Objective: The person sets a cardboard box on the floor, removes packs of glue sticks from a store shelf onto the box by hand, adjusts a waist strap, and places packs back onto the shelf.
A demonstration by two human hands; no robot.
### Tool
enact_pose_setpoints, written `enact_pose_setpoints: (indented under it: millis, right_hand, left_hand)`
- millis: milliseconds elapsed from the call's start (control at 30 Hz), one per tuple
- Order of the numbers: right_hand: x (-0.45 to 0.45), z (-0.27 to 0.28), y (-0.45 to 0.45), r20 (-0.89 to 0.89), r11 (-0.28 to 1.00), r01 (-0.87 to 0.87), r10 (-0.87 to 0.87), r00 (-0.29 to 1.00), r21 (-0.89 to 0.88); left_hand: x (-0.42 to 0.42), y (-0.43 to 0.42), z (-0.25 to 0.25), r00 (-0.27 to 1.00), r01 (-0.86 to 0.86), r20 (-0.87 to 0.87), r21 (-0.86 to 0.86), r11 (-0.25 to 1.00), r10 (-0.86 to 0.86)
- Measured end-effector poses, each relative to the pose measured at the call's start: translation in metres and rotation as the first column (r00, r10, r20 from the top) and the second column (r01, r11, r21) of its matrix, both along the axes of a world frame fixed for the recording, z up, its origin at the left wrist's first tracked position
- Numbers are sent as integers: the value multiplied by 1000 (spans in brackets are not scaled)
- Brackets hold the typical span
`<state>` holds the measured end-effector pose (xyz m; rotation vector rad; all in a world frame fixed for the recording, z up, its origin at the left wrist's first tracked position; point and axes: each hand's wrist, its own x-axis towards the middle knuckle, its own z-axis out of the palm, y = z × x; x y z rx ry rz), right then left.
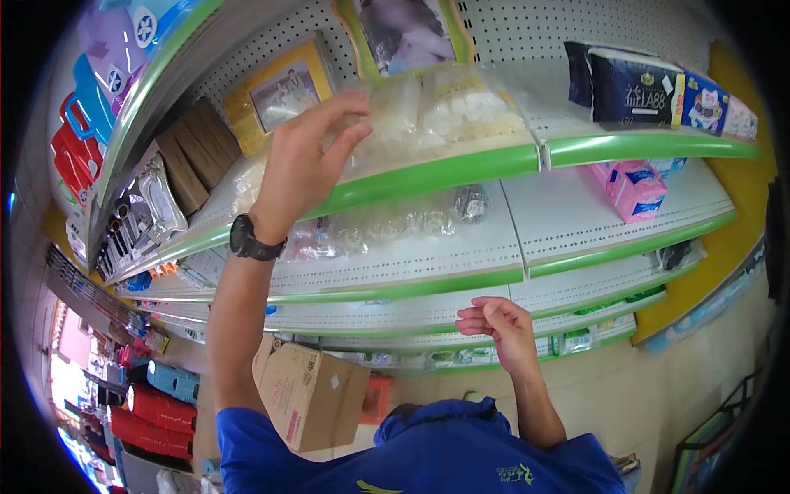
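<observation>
My left hand (pixel 311 156) reaches over the green-edged upper shelf (pixel 444 174). Its fingers are stretched and its thumb stands apart, beside clear plastic bags (pixel 387 123) of pale contents; whether it touches them I cannot tell. Behind that hand leans a yellow photo frame (pixel 240 115), and a second green-and-yellow photo frame (pixel 362 25) stands higher up. My right hand (pixel 506 329) hangs in front of the lower shelves, fingers loosely spread and holding nothing. Beyond it, clear bagged goods (pixel 395 230) lie on the middle shelf (pixel 469 262).
Dark wipe packs (pixel 629 89) sit at upper right, with pink packs (pixel 634 191) below them. A cardboard box (pixel 309 395) stands on the floor beside a red-orange stool or bin (pixel 377 400). At left are silver trays (pixel 160 196) and red suitcase-like items (pixel 152 428).
</observation>
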<state>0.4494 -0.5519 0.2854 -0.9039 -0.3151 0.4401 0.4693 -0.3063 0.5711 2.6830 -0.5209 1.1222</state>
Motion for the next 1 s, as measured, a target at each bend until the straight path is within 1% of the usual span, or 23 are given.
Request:
enact_pose_setpoints:
  millis: [133, 233, 267, 400, 500, 533, 567, 633, 667, 700, 733, 767, 800, 833, 867, 900, 933, 967, 1000]
  right_hand:
    - [1, -11, 2, -54, 1000, -27, 27, 998, -3]
    - [0, -20, 5, -85, 998, -67, 65, 994, -18]
    - [1, -23, 7, -90, 997, -79, 76, 993, -25]
    - [-5, -37, 15, -144, 989, -143, 139, 980, -21]
    - [-14, -47, 22, -123, 979, -192, 183, 975, -69]
    - [-18, -52, 24, -131, 973, -215, 203, 970, -82]
    - [-21, -58, 26, -139, 967, -236, 222, 965, -95]
    - [-28, -72, 30, -173, 954, -272, 249, 953, -128]
    - [-31, -81, 33, -198, 946, -287, 256, 946, -147]
    - [-35, -91, 36, -223, 938, -304, 265, 938, -165]
    - [-40, -104, 40, -237, 929, -305, 254, 938, -209]
    - [-44, -121, 44, -247, 918, -306, 245, 938, -251]
    - [-47, -138, 49, -250, 905, -310, 240, 938, -293]
    - [-50, -157, 53, -265, 891, -317, 236, 935, -325]
    - [-55, -179, 56, -275, 874, -328, 237, 932, -357]
    - [-61, -207, 58, -283, 854, -345, 246, 927, -390]
    - [-66, -243, 57, -236, 788, -407, 333, 913, -461]
    - [-66, -288, 52, -186, 716, -451, 421, 888, -533]
    - [-63, -285, 70, -160, 699, -470, 462, 872, -540]
  left_hand:
    - [-2, 2, 5, 997, -67, 36, 194, 979, 61]
    - [0, 12, 7, 993, -38, -105, 67, 997, 45]
    - [2, 13, 6, 993, -9, -118, 72, 997, 17]
    - [4, 16, -2, 994, -22, -108, 28, 999, 25]
    - [-1, 16, -7, 997, -68, -18, 54, 996, 69]
    - [-2, 16, -11, 993, -77, 97, 105, 991, 66]
    - [-4, 18, -18, 974, 15, 224, 25, 1000, -20]
    - [-14, 24, -38, 866, 213, 479, -96, 972, -142]
    - [-29, 22, -51, 825, 300, 536, -146, 943, -179]
    - [-51, 26, -70, 815, 279, 563, -170, 945, -139]
    - [-77, 28, -95, 844, 232, 534, -295, 927, -41]
    - [-98, 29, -127, 857, 260, 514, -349, 900, -48]
    - [-123, 37, -161, 921, 156, 389, -351, 923, -8]
    - [-151, 35, -196, 974, -122, 126, -401, 908, 187]
    - [-167, 29, -221, 968, -243, -24, -334, 911, 250]
    - [-184, 21, -259, 919, -394, -217, -479, 785, 329]
    - [-205, 12, -277, 780, -614, -536, -558, 558, 322]
    - [-237, 24, -327, 752, -637, -598, -550, 540, 279]
    - [-264, 32, -362, 767, -617, -523, -442, 651, 372]
